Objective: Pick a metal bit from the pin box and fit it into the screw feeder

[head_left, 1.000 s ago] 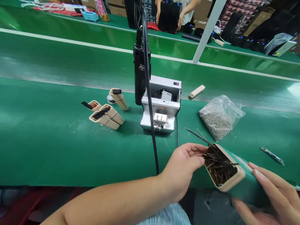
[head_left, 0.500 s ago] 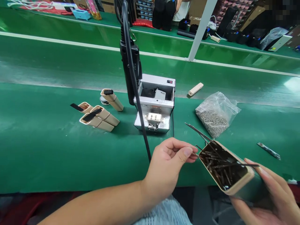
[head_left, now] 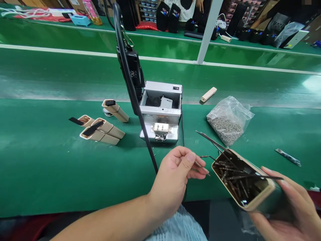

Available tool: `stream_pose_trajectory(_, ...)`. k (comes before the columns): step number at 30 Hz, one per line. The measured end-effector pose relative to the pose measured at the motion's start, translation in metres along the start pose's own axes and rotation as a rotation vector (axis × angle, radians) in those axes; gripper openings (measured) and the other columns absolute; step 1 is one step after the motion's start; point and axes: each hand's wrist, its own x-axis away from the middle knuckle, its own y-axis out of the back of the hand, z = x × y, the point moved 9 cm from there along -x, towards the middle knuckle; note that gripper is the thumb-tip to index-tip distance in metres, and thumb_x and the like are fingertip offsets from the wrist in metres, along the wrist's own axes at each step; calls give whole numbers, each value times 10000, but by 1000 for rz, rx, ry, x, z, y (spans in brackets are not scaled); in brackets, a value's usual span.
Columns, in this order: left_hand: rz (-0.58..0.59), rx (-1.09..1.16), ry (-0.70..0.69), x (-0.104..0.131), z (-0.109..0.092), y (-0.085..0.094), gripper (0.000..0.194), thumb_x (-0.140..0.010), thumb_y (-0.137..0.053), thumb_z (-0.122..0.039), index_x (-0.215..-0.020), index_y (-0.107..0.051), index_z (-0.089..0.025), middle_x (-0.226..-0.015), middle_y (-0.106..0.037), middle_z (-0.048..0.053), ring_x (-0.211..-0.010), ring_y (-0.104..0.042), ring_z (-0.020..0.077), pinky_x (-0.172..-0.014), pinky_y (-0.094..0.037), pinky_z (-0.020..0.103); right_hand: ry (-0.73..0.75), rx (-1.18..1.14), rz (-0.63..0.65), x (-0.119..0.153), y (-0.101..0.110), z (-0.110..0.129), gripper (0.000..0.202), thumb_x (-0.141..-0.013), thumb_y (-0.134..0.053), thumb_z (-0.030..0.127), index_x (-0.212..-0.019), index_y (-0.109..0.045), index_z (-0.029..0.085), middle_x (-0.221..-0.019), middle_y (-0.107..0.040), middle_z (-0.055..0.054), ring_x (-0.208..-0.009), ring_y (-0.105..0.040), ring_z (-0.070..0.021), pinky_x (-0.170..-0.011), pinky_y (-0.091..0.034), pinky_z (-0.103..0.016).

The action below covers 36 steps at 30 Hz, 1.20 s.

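My left hand (head_left: 179, 174) pinches a thin metal screwdriver bit (head_left: 202, 167) between thumb and fingers, just left of the open box. My right hand (head_left: 293, 201) grips that cream-rimmed box (head_left: 260, 201), tilted with its mouth towards me. Several dark, slim bits (head_left: 240, 187) lie jumbled inside it. Long thin tweezers (head_left: 210, 139) stick out past its far-left corner, and another dark strip pokes over the near rim towards my right hand. A small bit (head_left: 204, 156) juts from the box's left corner, close to my left fingertips.
A grey screw feeder (head_left: 160, 113) stands mid-bench, with a black electric screwdriver (head_left: 131, 68) and its cable in front. Left are several cream cases (head_left: 107, 129). A bag of screws (head_left: 225, 125), a cream piece (head_left: 208, 94) and a slim packet (head_left: 288, 157) lie right.
My left hand has drawn back slightly left from the box's corner, with the thin bit now showing in its fingers. The right hand and box have barely moved; the view has shifted a little.
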Motion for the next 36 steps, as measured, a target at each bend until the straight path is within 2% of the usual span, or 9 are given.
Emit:
stream_pose_trajectory(4,48,-237,-99,8,-13,-6,127,-1040,-669,-302,-1018,-730,-193,-743,-613,-28,-586,-599,107,-547,-522,220,55,-28,18,-3,-3,6,774,-906,-813,44,-1598,-626,336,-1452,-651,-102,-1254,-686,-294,-978,-585,-388)
stream_pose_trajectory(8,230,-682,-597,35,-57,-38,91,-905,-675,-125,-930,-735,-188,-709,-540,-31,-622,-505,110,-582,-407,243,97,-36,50,-2,-4,10,828,-905,-812,27,-1635,-579,341,-1490,-625,-101,-1275,-675,-289,-1003,-576,-406)
stream_pose_trajectory(11,220,-853,-770,42,-69,-46,154,-883,-663,-66,-960,-727,-183,-658,-502,-54,-582,-478,105,-566,-388,243,47,-33,35,1,-1,9,785,-903,-871,71,-1602,-618,321,-1460,-641,-120,-1247,-682,-307,-994,-582,-443)
stream_pose_trajectory(15,158,-977,-779,27,-71,-42,186,-955,-625,-68,-1024,-763,-172,-712,-669,-13,-553,-516,108,-550,-426,234,-25,9,6,7,1,6,717,-916,-866,113,-1576,-638,272,-1424,-654,-150,-1200,-695,-329,-978,-611,-504)
stream_pose_trajectory(20,435,-1103,-919,31,-72,-59,299,-973,-593,-21,-1096,-822,-169,-718,-729,19,-593,-614,131,-551,-408,239,39,56,34,16,3,-3,876,-731,-1060,428,-1480,-642,251,-1362,-656,-151,-1210,-694,-427,-862,-695,-551)
stream_pose_trajectory(24,569,-1198,-880,30,-68,-64,233,-1030,-631,-125,-1059,-849,-201,-690,-725,33,-583,-613,157,-561,-401,277,84,93,67,18,6,-10,895,-706,-1063,482,-1460,-633,264,-1342,-653,-141,-1237,-684,-436,-866,-699,-546)
stream_pose_trajectory(28,573,-1230,-805,24,-66,-65,193,-1074,-712,-321,-993,-858,-224,-691,-754,43,-599,-636,177,-602,-438,299,92,90,96,12,4,-5,896,-735,-1059,411,-1508,-625,285,-1352,-662,-127,-1228,-697,-422,-879,-703,-529)
stream_pose_trajectory(31,584,-1297,-785,25,-64,-67,265,-1085,-702,-383,-930,-844,-221,-703,-755,53,-646,-669,194,-649,-480,307,100,62,126,7,-1,3,813,-860,-949,237,-1591,-597,296,-1364,-676,-119,-1228,-706,-377,-918,-695,-511)
stream_pose_trajectory(36,667,-1548,-710,29,-52,-74,273,-1079,-627,-198,-833,-746,-209,-765,-764,39,-710,-707,210,-669,-453,325,110,-1,106,1,-6,14,822,-912,-775,24,-1646,-567,328,-1494,-625,-127,-1241,-696,-338,-971,-654,-501)
